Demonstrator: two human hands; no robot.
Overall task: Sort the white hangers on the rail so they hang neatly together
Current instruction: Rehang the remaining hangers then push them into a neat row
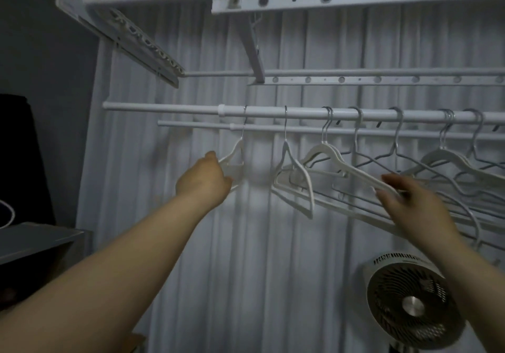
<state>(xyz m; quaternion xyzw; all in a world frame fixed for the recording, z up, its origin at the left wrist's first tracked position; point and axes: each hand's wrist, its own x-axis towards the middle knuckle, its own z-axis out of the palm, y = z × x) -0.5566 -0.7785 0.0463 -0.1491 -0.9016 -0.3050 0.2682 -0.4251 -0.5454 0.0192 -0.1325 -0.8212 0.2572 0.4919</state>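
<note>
Both closed: left hand [203,180] gripping hanger [235,161], right hand [410,202] another

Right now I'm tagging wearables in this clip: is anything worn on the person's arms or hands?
Nothing that shows. The left hand and right hand are bare, with no gloves, and no rings or watch can be made out in the dim, soft picture. Both forearms are uncovered as far as the frame's edge, so no sleeve is in view.

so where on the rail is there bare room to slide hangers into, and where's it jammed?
Bare: the rail left of the leftmost hanger, which the left hand grips, and the short gap between it and the second hanger. Crowded: from there rightward, white and wire hangers overlap around the right hand.
</note>
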